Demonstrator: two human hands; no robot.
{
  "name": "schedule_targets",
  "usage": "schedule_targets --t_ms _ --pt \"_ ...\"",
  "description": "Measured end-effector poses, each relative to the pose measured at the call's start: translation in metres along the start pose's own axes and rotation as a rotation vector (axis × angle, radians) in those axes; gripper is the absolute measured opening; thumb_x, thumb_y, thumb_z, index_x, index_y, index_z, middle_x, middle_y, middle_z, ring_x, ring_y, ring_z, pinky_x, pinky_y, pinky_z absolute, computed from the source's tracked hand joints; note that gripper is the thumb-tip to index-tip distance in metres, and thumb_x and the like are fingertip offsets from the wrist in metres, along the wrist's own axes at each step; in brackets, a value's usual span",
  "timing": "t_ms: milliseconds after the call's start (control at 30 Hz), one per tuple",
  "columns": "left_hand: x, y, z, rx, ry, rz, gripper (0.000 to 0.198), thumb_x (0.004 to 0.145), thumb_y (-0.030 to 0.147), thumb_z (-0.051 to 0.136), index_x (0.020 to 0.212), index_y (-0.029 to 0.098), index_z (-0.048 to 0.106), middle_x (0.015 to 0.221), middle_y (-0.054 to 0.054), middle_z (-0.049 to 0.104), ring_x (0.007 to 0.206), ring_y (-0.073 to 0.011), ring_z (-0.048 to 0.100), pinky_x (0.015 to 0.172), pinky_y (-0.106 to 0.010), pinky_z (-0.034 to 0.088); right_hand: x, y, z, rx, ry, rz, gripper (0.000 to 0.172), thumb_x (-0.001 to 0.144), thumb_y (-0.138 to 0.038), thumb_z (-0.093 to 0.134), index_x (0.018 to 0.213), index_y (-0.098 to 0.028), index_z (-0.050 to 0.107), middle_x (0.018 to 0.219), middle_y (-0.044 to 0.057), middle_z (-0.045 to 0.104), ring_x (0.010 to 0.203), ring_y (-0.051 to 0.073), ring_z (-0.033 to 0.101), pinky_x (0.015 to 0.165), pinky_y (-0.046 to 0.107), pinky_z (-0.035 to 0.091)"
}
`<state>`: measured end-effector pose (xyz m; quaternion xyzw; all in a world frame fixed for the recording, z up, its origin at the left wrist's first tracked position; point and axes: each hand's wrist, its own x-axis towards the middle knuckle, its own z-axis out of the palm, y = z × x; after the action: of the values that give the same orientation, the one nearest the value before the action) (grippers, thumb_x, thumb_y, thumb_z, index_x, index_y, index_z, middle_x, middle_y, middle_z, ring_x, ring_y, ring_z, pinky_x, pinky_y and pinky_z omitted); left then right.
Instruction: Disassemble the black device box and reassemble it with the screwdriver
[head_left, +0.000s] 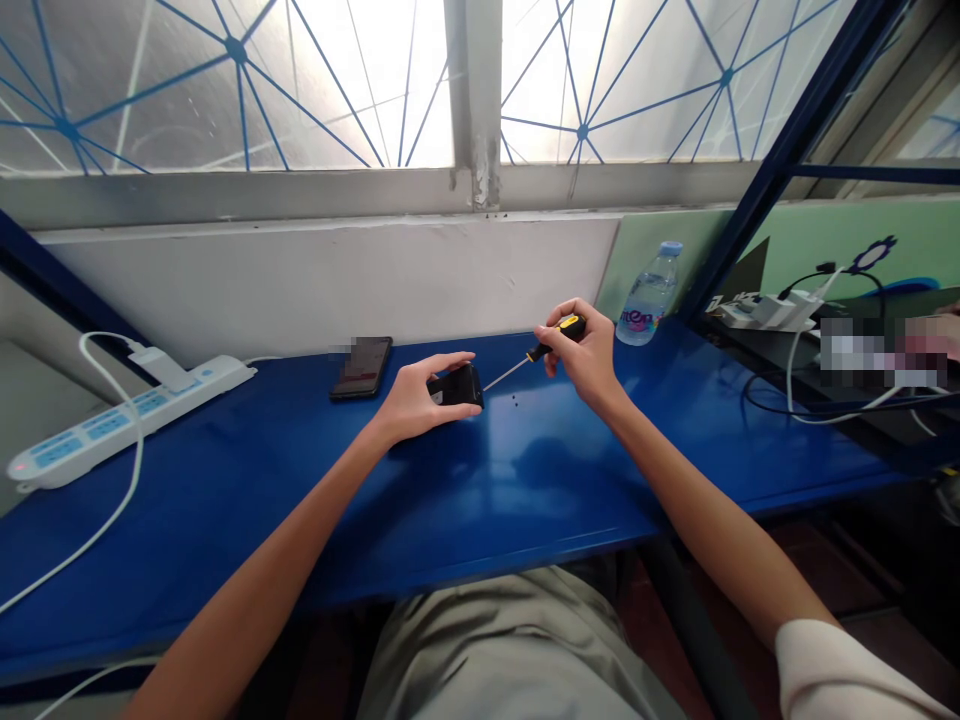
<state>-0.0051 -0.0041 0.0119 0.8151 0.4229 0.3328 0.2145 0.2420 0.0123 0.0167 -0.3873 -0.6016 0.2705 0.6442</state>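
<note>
My left hand (411, 402) grips a small black box-like device (457, 386) between thumb and fingers, just above the blue table. What kind of device it is, I cannot make out. In my right hand (589, 355) is a screwdriver (556, 338) with a black and yellow handle, the fingers closed round the grip. Its thin metal shaft points down and left, the tip at or very near the device's right end. Whether the tip touches a screw there is too small to tell. A few tiny dark bits, perhaps screws (515, 401), lie on the table below the shaft.
A phone (361, 368) lies behind my left hand. A white power strip (135, 420) with a plugged-in charger and cable runs along the left. At the back right stands a water bottle (649, 296). Cables and adapters (780, 308) crowd the far right, near another person's hand.
</note>
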Motion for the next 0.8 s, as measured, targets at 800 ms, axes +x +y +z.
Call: schedule_targets --t_ms 800 --pt "-0.0004 -0.0016 0.0003 -0.007 0.074 -0.011 0.065 0.069 0.046 0.081 0.127 0.025 0.064 0.128 -0.008 0.067 0.12 -0.0302 0.061 0.098 -0.043 0.05 -0.0035 -0.0042 -0.0027 0.048 -0.037 -0.06 0.021 0.082 -0.034 0.064 0.097 -0.025 0.053 0.057 -0.008 0.053 0.036 0.011 0.053 0.038 0.023 0.04"
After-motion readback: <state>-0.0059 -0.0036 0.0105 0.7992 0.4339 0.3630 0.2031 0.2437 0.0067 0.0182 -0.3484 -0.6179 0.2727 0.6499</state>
